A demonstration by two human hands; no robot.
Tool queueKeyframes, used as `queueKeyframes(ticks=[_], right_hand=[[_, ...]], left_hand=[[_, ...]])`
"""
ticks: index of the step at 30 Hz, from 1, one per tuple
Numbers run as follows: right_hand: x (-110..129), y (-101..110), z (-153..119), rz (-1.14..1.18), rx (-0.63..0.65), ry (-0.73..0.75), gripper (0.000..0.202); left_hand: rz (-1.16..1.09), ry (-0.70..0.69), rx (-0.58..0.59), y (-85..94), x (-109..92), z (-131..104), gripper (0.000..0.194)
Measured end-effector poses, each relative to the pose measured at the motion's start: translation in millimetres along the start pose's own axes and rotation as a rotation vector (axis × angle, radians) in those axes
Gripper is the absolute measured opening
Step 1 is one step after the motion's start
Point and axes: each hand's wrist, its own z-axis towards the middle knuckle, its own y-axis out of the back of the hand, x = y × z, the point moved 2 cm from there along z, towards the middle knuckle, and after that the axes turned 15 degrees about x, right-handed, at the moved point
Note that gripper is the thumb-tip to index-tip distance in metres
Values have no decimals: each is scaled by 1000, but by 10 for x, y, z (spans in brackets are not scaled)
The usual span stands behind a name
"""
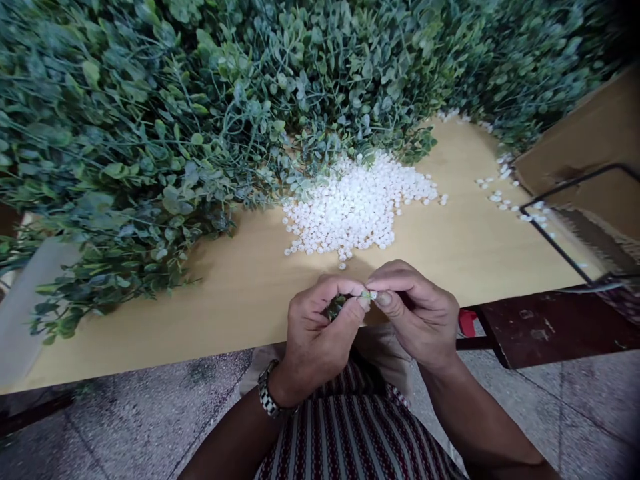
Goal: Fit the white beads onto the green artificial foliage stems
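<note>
Stem [369, 293] in left hand [325, 328], bead [374, 295] in right hand [423, 312], fingertips clamping each, likely for precision; reachable bead pile [353, 203] farther.

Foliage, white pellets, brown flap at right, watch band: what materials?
Foliage: probably plastic, mostly matte; stems and leaves look moulded.
White pellets: likely plastic, finish unclear; small, pale, alike in size.
Brown flap: apparently cardboard, matte; ragged torn edge.
Watch band: looks like metal, shiny; bright links.

No text, label or number can be read.
</note>
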Motion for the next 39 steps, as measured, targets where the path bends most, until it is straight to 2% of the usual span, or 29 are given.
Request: queueKeyframes(ticks=[5, 11, 21, 31, 35, 39], right_hand=[[-7, -3, -30, -27, -45, 43, 17], [-48, 18, -47, 103, 8, 67, 12], [-88, 42, -34, 242, 99, 39, 10], [-87, 126, -16, 120, 249, 96, 13], [-79, 151, -12, 109, 296, 61, 11], [-83, 154, -29, 118, 303, 10, 9]], left_hand=[[-16, -21, 7, -17, -2, -10, 7], [19, -54, -1, -19, -16, -6, 7], [92, -135, 84, 6, -35, 5, 11], [450, -347, 185, 66, -131, 43, 17], [551, -361, 228, 82, -126, 40, 17], [542, -342, 240, 78, -97, 40, 16]])
